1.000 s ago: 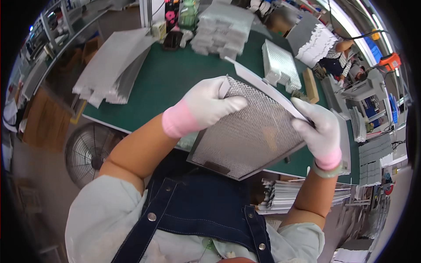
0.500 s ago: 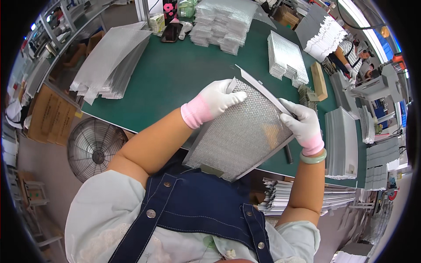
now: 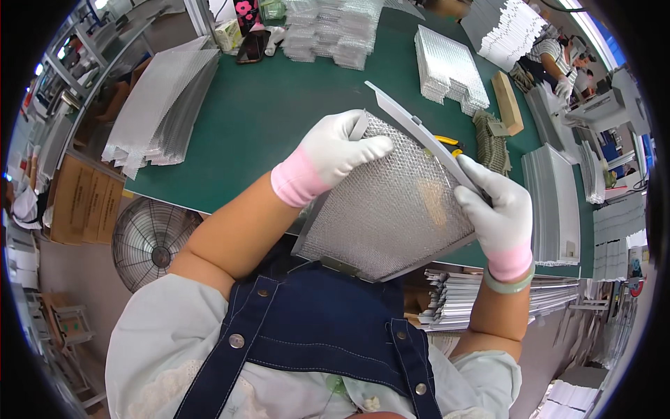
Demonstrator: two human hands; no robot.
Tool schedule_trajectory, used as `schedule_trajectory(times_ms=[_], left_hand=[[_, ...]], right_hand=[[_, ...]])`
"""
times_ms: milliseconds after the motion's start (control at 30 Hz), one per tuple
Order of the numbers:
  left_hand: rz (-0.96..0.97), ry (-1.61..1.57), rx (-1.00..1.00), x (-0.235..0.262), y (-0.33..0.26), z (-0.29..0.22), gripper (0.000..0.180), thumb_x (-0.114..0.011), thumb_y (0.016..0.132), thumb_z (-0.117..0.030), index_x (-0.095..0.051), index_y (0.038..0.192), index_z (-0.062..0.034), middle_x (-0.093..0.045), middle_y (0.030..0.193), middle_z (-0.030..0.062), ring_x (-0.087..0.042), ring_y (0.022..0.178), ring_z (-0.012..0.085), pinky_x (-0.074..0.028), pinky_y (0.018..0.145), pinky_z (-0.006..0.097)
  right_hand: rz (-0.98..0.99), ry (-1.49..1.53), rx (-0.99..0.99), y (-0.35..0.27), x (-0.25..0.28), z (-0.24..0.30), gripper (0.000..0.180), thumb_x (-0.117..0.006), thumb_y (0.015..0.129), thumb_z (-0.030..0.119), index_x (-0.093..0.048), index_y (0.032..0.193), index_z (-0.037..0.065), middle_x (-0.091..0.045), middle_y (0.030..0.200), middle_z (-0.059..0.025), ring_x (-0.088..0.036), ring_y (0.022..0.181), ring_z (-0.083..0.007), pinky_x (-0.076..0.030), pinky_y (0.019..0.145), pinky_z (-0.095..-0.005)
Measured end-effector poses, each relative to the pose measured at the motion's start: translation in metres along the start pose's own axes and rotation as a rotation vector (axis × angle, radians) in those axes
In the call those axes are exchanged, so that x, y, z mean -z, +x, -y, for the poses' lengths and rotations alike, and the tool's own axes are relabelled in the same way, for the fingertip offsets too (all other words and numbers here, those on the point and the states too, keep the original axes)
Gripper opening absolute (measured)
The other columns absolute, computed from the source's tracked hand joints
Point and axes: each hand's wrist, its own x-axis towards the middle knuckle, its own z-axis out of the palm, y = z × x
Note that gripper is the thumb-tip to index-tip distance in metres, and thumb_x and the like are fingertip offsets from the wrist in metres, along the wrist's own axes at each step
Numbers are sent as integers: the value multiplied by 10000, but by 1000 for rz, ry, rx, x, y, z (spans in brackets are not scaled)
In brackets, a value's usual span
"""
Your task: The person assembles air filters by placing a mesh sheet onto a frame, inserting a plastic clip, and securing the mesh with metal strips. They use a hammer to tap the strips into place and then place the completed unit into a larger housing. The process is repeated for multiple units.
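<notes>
A silvery metal mesh filter panel (image 3: 387, 209) tilts in front of my apron, its lower edge against my body. Thin grey metal framing runs along its left and lower sides, with a small metal plate (image 3: 340, 267) at the lower edge. My left hand (image 3: 338, 150), in a white glove with a pink cuff, pinches the panel's upper left corner and the frame end there. In my right hand (image 3: 497, 209), gloved alike, is a long grey metal frame strip (image 3: 413, 124) lying along the upper right edge. The strip's far end stands apart from the mesh.
On the green table (image 3: 272, 119) are mesh sheet stacks (image 3: 164, 112), a phone (image 3: 252, 46), a wooden block (image 3: 507, 103), yellow-handled pliers (image 3: 448, 142) and a stack of metal panels (image 3: 550, 206). A floor fan (image 3: 157, 244) stands at left. Another person (image 3: 551, 59) works at far right.
My view has shifted slightly. My right hand has moved a little right, and the panel tilts somewhat differently. The yellow-handled pliers now show beyond the strip. Both hands keep their holds.
</notes>
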Motion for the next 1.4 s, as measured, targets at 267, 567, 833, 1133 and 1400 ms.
schedule_trajectory(times_ms=[267, 567, 833, 1133, 1400], left_hand=[[-115, 126, -84, -15, -18, 0, 380, -727, 909, -257, -621, 1131, 33, -692, 953, 32, -604, 886, 72, -509, 816, 264], [247, 1417, -788, -61, 2, -88, 408, -773, 695, -210, -650, 1048, -47, -649, 1075, 155, -611, 1057, 334, -453, 975, 443], [825, 1641, -269, -63, 42, -98, 164, -608, 867, -161, -694, 914, -29, -686, 768, 153, -687, 730, 335, -555, 686, 412], [395, 1780, -434, -60, 18, -85, 285, -713, 850, -318, -667, 916, -45, -671, 810, 157, -680, 846, 298, -511, 868, 413], [289, 1591, -466, -47, 4, -76, 302, -754, 796, -315, -609, 900, -72, -643, 863, 102, -625, 895, 311, -479, 864, 437]], right_hand=[[68, 49, -58, -2, 5, -5, 415, -708, 822, 2, -698, 1236, 30, -687, 839, -38, -562, 712, -46, -471, 665, -215], [102, 111, -63, -2, 6, -18, 413, -697, 835, -1, -682, 1248, 3, -709, 904, -43, -606, 796, -50, -498, 731, -220], [189, 117, -28, -1, 3, -15, 415, -701, 813, 4, -703, 1228, 25, -654, 826, -38, -589, 721, -80, -475, 665, -238], [239, 110, 22, 5, 10, -27, 411, -721, 822, 10, -695, 1233, 16, -684, 862, -56, -614, 795, -100, -496, 758, -259], [-70, -523, 464, -8, -4, -5, 383, -677, 912, 290, -643, 1199, 38, -642, 839, -149, -635, 747, -337, -503, 669, -406]])
